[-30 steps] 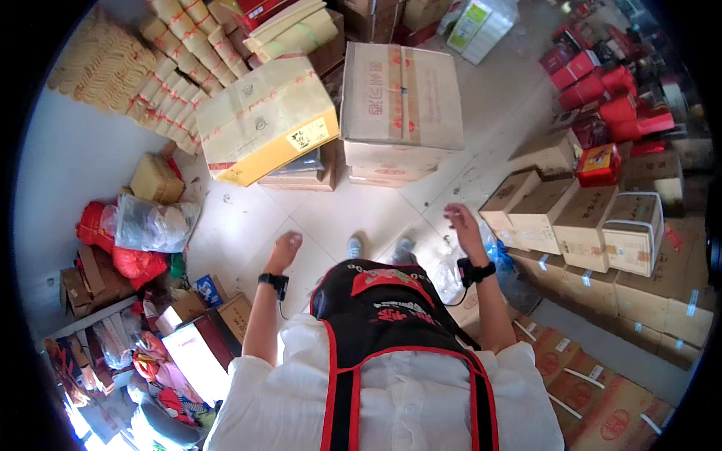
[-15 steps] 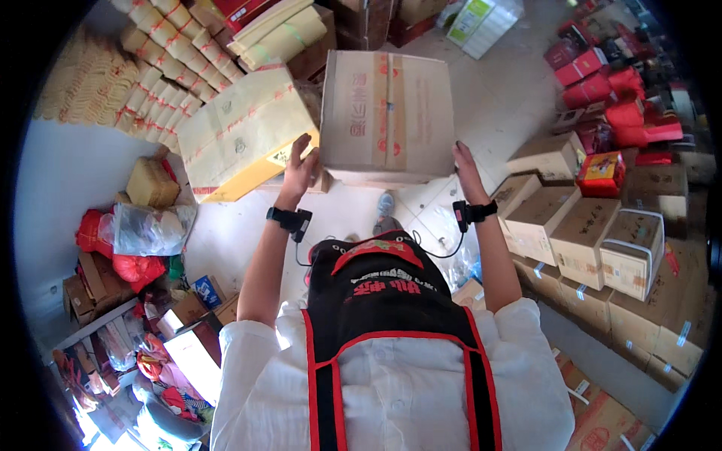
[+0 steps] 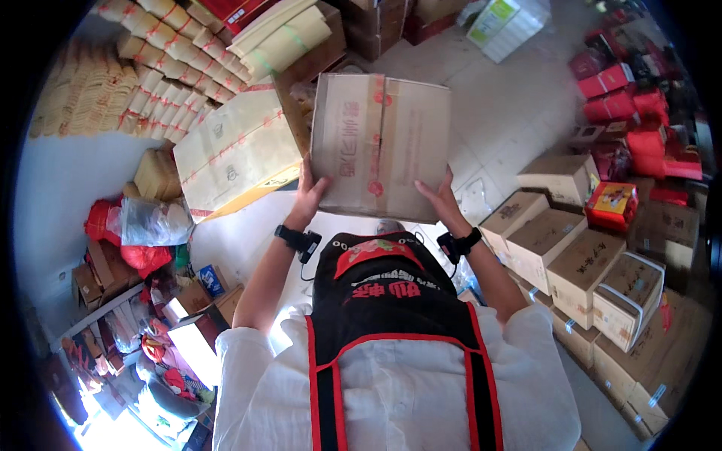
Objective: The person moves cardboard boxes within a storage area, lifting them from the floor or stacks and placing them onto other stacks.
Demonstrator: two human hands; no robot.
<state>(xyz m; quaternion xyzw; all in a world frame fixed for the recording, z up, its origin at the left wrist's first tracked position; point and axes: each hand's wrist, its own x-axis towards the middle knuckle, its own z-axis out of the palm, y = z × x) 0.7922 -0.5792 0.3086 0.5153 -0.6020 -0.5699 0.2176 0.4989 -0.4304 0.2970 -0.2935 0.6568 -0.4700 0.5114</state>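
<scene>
Between my two hands is a brown cardboard box (image 3: 414, 143) with tape down its top and red printing. My left hand (image 3: 308, 197) grips its near left corner, with the thumb on the top face. On the near right corner, my right hand (image 3: 438, 197) holds the box the same way, thumb on top and the other fingers mostly hidden along the side. Just left of it stands a larger pale carton (image 3: 237, 146) with a yellow side and a red-marked seam. The undersides of both boxes are hidden.
Stacked brown cartons (image 3: 587, 263) line the right side, with a red gift box (image 3: 611, 204) on them. Red packages (image 3: 613, 94) pile up at the far right. Tied paper bundles (image 3: 169, 52) fill the far left. Plastic bags (image 3: 156, 220) and clutter lie at the left.
The cardboard box has come nearer to me. My fingers have shifted from its sides to a grip on its near corners, thumbs now on top. My view has turned slightly.
</scene>
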